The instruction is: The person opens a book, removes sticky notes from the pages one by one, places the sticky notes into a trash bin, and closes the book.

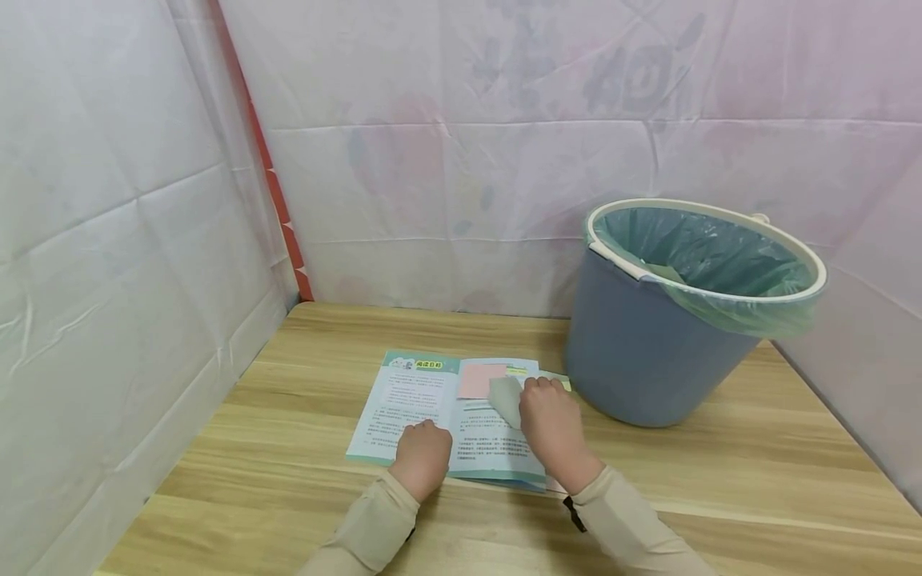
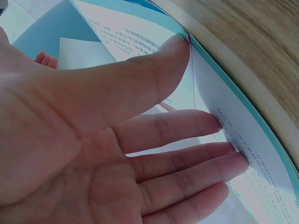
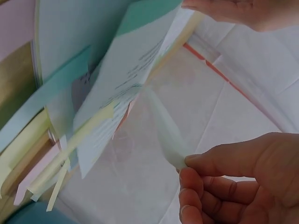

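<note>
An open booklet with printed pages and green borders lies on the wooden table. My left hand rests at its lower edge near the fold. In the left wrist view, the thumb and fairly straight fingers touch the page, with nothing gripped. Over the right page, my right hand pinches a pale green sticky note between thumb and fingertips. The note slants from the page to the fingers in the right wrist view. A pink sticky note lies on the upper right page.
A blue-grey bucket with a white rim and a translucent green bag stands at the right, close to the booklet. Something yellowish-green shows inside it. Several coloured paper tabs stick out from the booklet's pages. White sheeting hangs behind the table.
</note>
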A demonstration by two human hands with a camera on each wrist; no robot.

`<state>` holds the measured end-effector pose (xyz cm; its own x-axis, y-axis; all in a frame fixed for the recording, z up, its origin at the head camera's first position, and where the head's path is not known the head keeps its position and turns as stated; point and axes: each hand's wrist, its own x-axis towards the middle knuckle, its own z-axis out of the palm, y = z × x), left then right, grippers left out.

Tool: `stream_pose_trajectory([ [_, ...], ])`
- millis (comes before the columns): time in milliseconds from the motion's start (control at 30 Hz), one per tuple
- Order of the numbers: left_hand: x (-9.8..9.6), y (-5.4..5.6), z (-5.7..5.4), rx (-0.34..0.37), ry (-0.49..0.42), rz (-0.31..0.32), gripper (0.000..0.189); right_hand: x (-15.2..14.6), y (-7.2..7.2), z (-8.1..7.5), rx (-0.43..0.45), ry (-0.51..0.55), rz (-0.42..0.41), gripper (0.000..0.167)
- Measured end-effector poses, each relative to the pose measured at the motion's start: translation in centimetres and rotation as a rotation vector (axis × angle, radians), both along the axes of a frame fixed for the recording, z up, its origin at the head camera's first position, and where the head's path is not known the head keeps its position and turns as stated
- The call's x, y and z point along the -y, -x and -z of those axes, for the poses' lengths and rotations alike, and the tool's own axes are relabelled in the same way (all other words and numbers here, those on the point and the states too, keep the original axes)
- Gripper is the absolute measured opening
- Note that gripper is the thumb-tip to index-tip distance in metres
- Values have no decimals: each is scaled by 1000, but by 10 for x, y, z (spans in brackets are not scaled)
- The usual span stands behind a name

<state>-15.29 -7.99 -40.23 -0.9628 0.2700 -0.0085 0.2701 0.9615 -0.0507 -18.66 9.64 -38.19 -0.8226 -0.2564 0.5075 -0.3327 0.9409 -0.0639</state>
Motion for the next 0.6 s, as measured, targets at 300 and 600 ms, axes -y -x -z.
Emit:
stream_pose_trajectory([
  [300,0,2,3,10,-5,-11,17,-8,-3,-13,-36,73,32,25],
  [600,0,2,3,6,5,-8,15,-18,-3,-20,-115,141,19,15],
])
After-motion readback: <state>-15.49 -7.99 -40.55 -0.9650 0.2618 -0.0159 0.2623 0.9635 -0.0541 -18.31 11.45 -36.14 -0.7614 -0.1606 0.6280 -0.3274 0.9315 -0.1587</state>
